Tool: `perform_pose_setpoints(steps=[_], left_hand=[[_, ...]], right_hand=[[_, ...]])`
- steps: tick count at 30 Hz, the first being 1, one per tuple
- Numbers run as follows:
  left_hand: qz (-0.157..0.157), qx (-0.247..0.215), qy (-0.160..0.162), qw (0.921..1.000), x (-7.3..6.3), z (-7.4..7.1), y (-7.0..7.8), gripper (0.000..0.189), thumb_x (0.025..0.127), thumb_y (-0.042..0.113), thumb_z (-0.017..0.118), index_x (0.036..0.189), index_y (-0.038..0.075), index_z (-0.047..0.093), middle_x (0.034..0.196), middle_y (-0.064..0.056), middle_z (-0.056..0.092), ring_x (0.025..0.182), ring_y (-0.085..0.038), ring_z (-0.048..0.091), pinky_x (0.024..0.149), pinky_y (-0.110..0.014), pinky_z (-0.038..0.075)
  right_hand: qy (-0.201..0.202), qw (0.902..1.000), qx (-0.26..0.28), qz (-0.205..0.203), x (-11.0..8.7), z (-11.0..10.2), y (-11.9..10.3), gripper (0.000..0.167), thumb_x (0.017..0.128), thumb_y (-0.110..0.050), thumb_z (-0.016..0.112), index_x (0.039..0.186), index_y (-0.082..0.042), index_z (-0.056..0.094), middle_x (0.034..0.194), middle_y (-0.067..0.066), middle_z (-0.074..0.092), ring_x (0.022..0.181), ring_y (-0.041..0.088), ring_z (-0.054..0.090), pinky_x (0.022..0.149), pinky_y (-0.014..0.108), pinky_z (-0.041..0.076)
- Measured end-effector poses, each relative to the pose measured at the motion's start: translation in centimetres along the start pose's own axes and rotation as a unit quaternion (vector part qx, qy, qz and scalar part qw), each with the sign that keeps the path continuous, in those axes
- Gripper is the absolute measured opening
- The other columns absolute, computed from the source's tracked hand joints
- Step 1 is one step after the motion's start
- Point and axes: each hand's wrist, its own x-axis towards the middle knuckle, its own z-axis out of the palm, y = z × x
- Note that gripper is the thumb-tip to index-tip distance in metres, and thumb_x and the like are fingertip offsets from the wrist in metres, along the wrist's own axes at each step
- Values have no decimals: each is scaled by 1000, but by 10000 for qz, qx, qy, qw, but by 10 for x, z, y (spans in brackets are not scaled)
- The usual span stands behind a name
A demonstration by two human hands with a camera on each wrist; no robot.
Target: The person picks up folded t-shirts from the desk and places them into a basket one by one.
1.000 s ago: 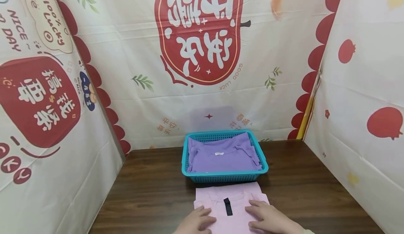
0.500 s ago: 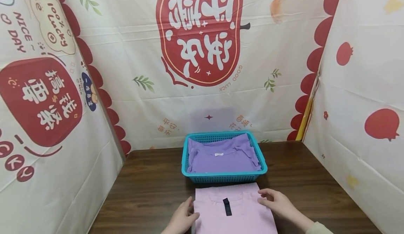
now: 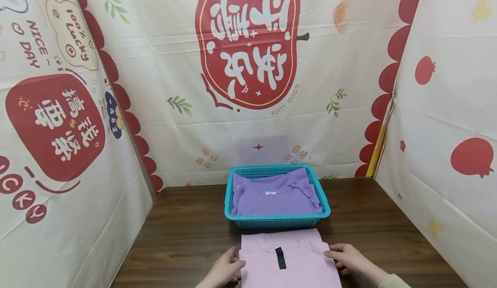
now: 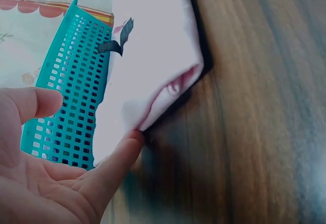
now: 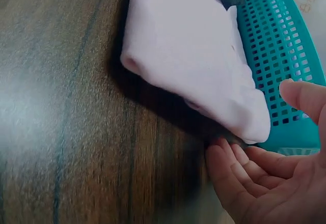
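A folded pink shirt [image 3: 299, 270] with a black neck tag [image 3: 280, 258] lies on the table in front of the basket. Beside its left edge is my left hand [image 3: 224, 269]. In the left wrist view the thumb is held apart and an extended fingertip [image 4: 133, 136] meets the shirt's folded side. My right hand [image 3: 352, 258] is at the opposite edge, near the upper right corner. Seen from the right wrist, its fingers [image 5: 224, 160] reach low along the table by the shirt's edge, the thumb raised away. Neither hand grips the cloth.
A turquoise plastic basket [image 3: 277, 222] stands just beyond the shirt, with a folded purple garment [image 3: 279, 202] inside. Brown wooden tabletop [image 3: 186, 219] shows on both sides. Printed white cloth [image 3: 163, 137] hangs at the back, left and right of the table.
My hands have gone from lying on top of the pink shirt to its two side edges, the left moving leftward and the right moving rightward. The shirt and basket stay in place.
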Motion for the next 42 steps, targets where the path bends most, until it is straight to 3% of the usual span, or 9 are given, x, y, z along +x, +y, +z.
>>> perform_pose_setpoints(steps=[6, 11, 13, 17, 20, 26, 34, 42], left_hand=[[-141, -194, 109, 9997, 2, 3, -2, 72, 91, 13, 63, 136, -26, 22, 101, -18, 65, 63, -24, 64, 55, -38, 56], [-319, -572, 87, 9978, 5, 4, -4, 68, 92, 14, 58, 134, -27, 24, 115, -40, 52, 70, -35, 68, 60, -44, 57], [-440, -699, 43, 9966, 8, 5, -5, 66, 93, 14, 56, 132, -29, 24, 118, -43, 49, 71, -37, 68, 62, -45, 57], [-692, -873, -33, 9938, 13, 6, -11, 62, 94, 16, 54, 128, -30, 28, 102, -28, 60, 66, -27, 66, 61, -40, 58], [-784, -995, -58, 9919, 15, 7, -13, 63, 94, 18, 54, 128, -29, 30, 96, -15, 61, 63, -20, 63, 59, -36, 57], [-869, -1065, -62, 9905, 19, 11, -11, 60, 92, 20, 56, 126, -25, 36, 91, -16, 57, 64, -19, 62, 59, -36, 57], [-962, -1232, -224, 9875, 23, 11, -14, 51, 92, 22, 56, 123, -17, 45, 88, -13, 65, 73, -24, 66, 60, -39, 56], [-1156, -1433, -333, 9823, 22, 19, -17, 37, 90, 25, 58, 112, -4, 54, 82, -12, 66, 70, -22, 65, 61, -42, 57]], right_hand=[[-217, 9996, 134, 158, 2, 5, -3, 55, 90, -27, 64, 116, 20, 52, 91, 12, 63, 79, 25, 63, 67, 44, 56], [-220, 9991, 239, 272, 6, 8, -4, 43, 90, -29, 65, 105, 10, 60, 77, 5, 55, 73, 19, 57, 64, 41, 55], [-188, 9991, 258, 288, 8, 9, -4, 40, 90, -30, 65, 101, 8, 61, 75, 4, 53, 71, 18, 56, 63, 40, 55], [-185, 9992, 271, 241, 11, 13, -3, 42, 90, -30, 64, 103, 10, 61, 77, 5, 59, 71, 18, 60, 63, 41, 55], [-216, 9989, 293, 289, 14, 16, -3, 47, 91, -30, 64, 108, 14, 60, 84, 7, 63, 75, 21, 63, 66, 42, 56], [-284, 9981, 361, 420, 20, 18, -3, 53, 91, -31, 63, 112, 17, 57, 88, 8, 64, 77, 22, 63, 68, 42, 55], [-196, 9980, 393, 459, 23, 22, -4, 49, 91, -31, 64, 109, 15, 60, 86, 8, 65, 77, 22, 64, 68, 42, 56], [-910, 9929, 770, 27, 19, 22, 2, 43, 93, -32, 61, 102, 10, 61, 76, 4, 64, 69, 16, 63, 62, 37, 56]])
